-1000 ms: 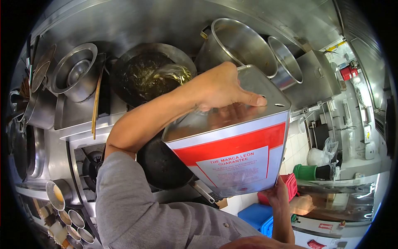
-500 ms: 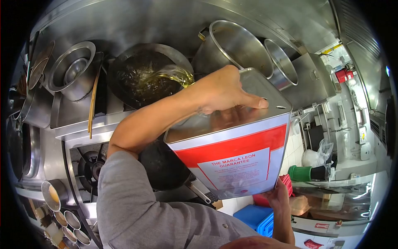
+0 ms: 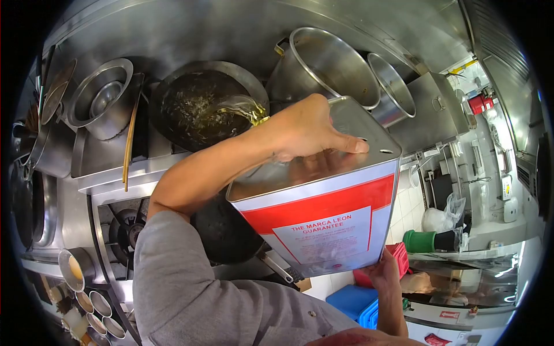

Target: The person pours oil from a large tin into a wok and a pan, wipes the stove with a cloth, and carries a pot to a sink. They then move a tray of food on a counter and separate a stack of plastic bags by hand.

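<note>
A large metal tin [image 3: 323, 222] with a red and white label is tilted over the stove. My left hand [image 3: 317, 130] is closed around the top of the tin, thumb pointing right. Under the tin's lower right corner, my right hand [image 3: 385, 268] supports it, its fingers partly hidden. Clear yellowish oil [image 3: 251, 109] streams from behind my left wrist into a wok [image 3: 231, 72], where its surface ripples. The tin's opening is hidden behind my wrist.
A big pot [image 3: 329, 57] and a smaller one [image 3: 392, 86] stand right of the wok. Nested bowls [image 3: 101, 92] and wooden chopsticks [image 3: 131, 144] lie left. A dark pan [image 3: 225, 230] sits below my left arm, beside a burner [image 3: 130, 233]. Small cups [image 3: 101, 305] stand lower left.
The tin and both my hands have shifted slightly left. Oil still flows, and the stream's shape and the ripples in the wok have changed.
</note>
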`<state>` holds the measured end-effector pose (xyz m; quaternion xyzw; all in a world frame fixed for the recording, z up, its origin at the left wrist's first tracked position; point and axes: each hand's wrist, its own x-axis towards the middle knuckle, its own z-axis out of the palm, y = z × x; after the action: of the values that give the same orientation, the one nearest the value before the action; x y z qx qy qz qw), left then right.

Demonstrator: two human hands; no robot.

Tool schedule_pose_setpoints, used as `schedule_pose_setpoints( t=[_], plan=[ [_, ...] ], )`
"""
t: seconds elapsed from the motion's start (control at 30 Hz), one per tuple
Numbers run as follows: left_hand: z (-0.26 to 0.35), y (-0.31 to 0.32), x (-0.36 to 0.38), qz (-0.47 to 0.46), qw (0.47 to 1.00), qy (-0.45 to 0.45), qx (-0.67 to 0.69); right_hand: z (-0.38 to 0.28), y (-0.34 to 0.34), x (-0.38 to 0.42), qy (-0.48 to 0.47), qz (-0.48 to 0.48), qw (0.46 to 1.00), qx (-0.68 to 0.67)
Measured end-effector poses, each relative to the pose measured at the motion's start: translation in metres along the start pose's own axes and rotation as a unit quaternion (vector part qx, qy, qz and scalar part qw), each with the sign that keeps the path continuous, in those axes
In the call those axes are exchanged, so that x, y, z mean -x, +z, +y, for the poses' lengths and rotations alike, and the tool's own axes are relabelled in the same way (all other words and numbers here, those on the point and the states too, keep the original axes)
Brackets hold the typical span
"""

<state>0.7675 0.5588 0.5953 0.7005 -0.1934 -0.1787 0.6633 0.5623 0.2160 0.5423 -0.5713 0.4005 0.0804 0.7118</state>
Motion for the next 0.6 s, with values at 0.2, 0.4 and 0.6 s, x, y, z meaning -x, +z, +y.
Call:
schedule_pose_setpoints(
  t=[0.2,0.4,0.6],
  plan=[
    [0.0031,0.0002,0.0004,0.005,1.000,0.021,0.011,-0.0020,-0.0031,-0.0010,-0.003,0.020,1.000,-0.016],
    [0.0004,-0.0003,-0.0035,0.016,0.999,0.040,-0.013,-0.0058,-0.0012,-0.0003,-0.017,0.010,1.000,-0.009],
    [0.0057,0.0027,-0.0008,0.009,0.999,0.036,-0.005,-0.0013,-0.0027,-0.0030,-0.005,0.005,1.000,-0.011]
  ],
)
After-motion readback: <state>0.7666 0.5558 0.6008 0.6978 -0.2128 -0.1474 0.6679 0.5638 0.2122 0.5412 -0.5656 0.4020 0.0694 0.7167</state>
